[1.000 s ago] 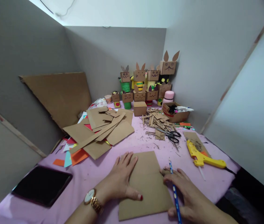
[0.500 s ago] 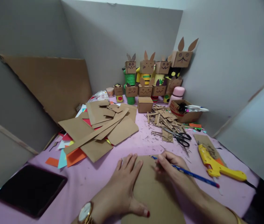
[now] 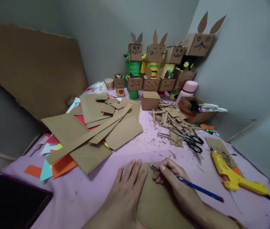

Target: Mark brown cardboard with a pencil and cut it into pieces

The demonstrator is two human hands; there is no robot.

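A brown cardboard sheet (image 3: 157, 203) lies on the table in front of me. My left hand (image 3: 129, 190) rests flat on its left side, fingers spread. My right hand (image 3: 173, 178) grips a blue pencil (image 3: 200, 189) with a red end. The pencil's tip is at the far edge of the sheet, a short way right of my left fingertips. Whether a line is drawn there I cannot make out. Beyond the sheet, black-handled scissors (image 3: 193, 143) lie by cardboard scraps (image 3: 169, 116).
A yellow glue gun (image 3: 235, 176) lies at the right, its cord trailing off. Cardboard pieces (image 3: 123, 132) and coloured paper (image 3: 64, 165) are piled left. A black tablet-like slab (image 3: 13, 203) sits front left. Cardboard animal figures (image 3: 151, 82) stand at the back, near a pink bottle (image 3: 189, 87).
The view has shifted closer and lower, so the background things appear larger. The pencil tip appears slightly further left, nearer my left hand. Both hands keep their hold on sheet and pencil.
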